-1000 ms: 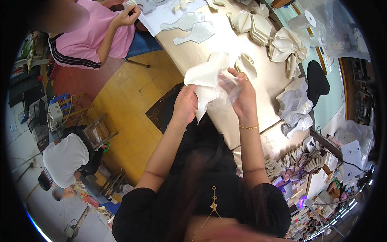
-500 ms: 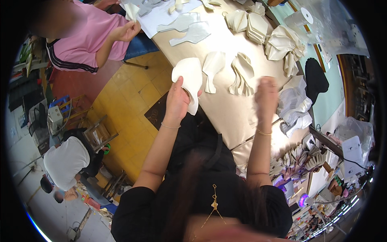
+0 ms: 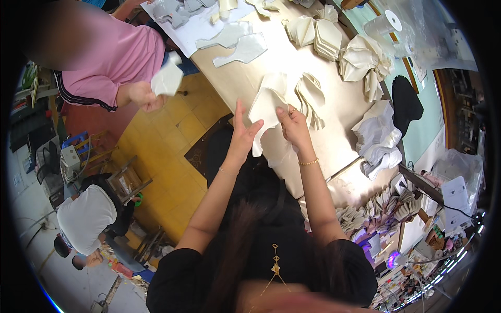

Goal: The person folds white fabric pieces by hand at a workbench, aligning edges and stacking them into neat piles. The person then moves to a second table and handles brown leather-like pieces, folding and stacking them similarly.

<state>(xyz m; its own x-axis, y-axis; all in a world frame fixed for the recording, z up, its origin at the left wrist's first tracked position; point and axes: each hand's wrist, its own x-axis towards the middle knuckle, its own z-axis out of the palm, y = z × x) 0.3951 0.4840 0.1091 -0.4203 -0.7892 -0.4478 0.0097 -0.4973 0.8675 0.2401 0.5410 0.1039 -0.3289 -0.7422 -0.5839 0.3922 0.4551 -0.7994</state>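
A: Head view: left hand (image 3: 244, 134) spread, fingers straight, flat against the lower left edge of a cream cut piece (image 3: 266, 109). Right hand (image 3: 293, 124) pinches the same piece at its right edge, thumb and fingers closed on it. Piece is held just above the table (image 3: 334, 141), near the table's front edge.

B: How does it handle?

A: Looks light and thin, a flexible sheet; it curves between the hands, so soft, not stiff. Probably creases if gripped mid-panel. Best held by the edges, 1 hand per side, as now.

B: Counts?

A: 1 piece in hand. 1 fanned stack (image 3: 311, 99) touching it on the right. 2 folded stacks (image 3: 315, 34) further up the table, 1 bigger crumpled bundle (image 3: 365, 60) beside them, 1 white pile (image 3: 378, 138) at the right edge. 2 flat grey-green cutouts (image 3: 237, 44) at the far left of the table. Sheets per stack: cannot tell.

B: Anyone else?

A: 1 person in a pink shirt (image 3: 125, 57) at the left, holding 1 pale piece (image 3: 167, 79). 1 more person in white (image 3: 86, 219) lower left.
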